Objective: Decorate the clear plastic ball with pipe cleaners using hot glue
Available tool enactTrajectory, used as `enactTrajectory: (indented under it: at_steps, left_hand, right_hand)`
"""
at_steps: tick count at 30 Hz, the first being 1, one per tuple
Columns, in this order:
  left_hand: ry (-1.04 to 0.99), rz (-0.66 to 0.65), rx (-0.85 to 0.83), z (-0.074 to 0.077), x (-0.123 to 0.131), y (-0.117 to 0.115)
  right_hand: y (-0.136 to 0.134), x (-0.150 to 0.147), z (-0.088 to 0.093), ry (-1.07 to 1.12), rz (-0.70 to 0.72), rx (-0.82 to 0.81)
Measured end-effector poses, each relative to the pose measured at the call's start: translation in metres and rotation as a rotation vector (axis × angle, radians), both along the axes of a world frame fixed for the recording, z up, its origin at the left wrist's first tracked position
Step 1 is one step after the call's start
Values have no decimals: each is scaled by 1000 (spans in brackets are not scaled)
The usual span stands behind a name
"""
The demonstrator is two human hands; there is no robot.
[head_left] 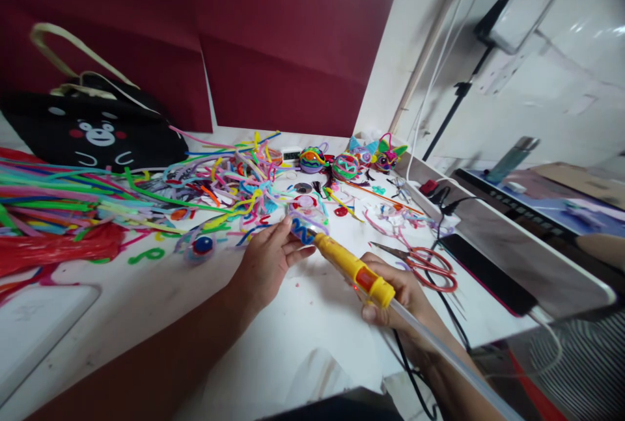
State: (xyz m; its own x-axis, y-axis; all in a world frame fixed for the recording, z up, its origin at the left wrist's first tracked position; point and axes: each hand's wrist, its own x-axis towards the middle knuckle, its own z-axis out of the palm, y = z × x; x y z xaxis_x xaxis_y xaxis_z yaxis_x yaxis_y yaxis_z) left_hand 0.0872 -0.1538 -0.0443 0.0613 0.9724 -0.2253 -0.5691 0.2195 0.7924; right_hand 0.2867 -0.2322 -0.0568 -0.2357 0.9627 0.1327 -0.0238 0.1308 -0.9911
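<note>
My right hand is wrapped round a yellow hot glue gun, and a long clear glue stick runs out of its back end. The nozzle points at a small clear craft piece with blue zigzag and purple pipe cleaner on it. Thumb and fingers of my left hand pinch that piece at its left edge. Red-handled scissors lie beside my right hand, blades toward the glue gun. Left of my left hand sits a clear round piece with a blue-and-red disc.
Piles of coloured pipe cleaners spread across the left and back. Several decorated balls stand at the rear. A phone with a cable lies at the right, near a low grey partition. A black bag rests back left.
</note>
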Motion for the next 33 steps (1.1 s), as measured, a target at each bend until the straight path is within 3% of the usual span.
enactTrajectory:
  at_steps: [33]
  left_hand:
    - [-36, -46, 20, -6, -2, 1]
  right_hand:
    - [1, -1, 3, 38, 16, -22]
